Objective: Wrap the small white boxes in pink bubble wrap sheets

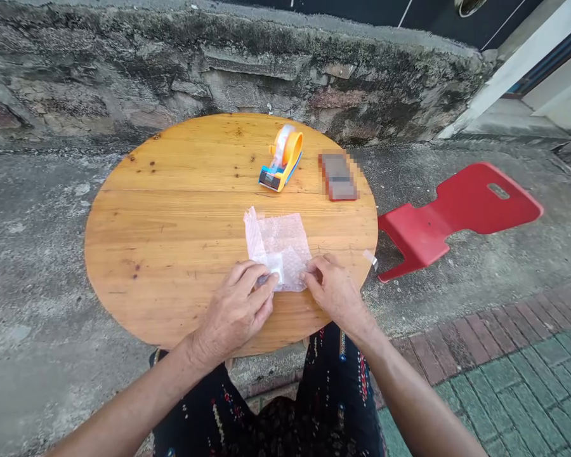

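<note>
bubble wrap (290, 244) at four o'clock on surface (171, 241), left hand (242, 295) fingers grasping small white item (275, 261) at wrap's seven, right hand (333, 285) fingers pinching wrap's four o'clock edge, tape dispenser (282, 165) at wrap's twelve

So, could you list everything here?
table: one, brown, centre
bubble wrap: one, pinkish, near side
small item: one, white, against wrap
tape dispenser: one, yellow-blue, far side
blurred slab: one, grey-red, right of dispenser
tape strip: one, clear, table's edge
chair: one, red, right
stone wall: one, grey, behind
ground: one, grey, around
paving: one stretch, red-green, lower right
trousers: one pair, dark, bottom
left hand: one, bare, at item
right hand: one, bare, at wrap
</note>
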Action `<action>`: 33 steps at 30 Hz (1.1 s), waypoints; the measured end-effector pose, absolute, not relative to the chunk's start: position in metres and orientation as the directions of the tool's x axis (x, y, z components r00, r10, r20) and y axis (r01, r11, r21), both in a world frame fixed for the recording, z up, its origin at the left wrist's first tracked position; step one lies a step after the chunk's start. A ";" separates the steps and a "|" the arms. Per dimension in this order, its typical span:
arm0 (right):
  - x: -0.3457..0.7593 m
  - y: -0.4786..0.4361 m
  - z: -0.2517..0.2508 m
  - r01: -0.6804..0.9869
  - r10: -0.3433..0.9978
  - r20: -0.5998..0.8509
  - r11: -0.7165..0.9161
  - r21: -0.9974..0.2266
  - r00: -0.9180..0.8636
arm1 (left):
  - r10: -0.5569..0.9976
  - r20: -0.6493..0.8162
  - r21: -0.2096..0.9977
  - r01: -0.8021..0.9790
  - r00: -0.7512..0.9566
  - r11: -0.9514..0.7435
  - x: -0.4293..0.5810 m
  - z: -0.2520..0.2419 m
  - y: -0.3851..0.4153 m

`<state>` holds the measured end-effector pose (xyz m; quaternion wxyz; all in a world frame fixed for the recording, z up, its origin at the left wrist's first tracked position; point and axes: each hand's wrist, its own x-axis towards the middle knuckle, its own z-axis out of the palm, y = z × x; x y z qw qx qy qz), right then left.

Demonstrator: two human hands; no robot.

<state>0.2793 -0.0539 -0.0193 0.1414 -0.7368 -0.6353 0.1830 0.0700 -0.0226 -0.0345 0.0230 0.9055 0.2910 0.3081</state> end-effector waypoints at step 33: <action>0.259 -0.058 -0.017 0.895 0.957 0.001 -0.272 -0.354 0.291 | 0.337 0.456 0.013 0.373 0.824 -0.928 0.069 -0.015 0.000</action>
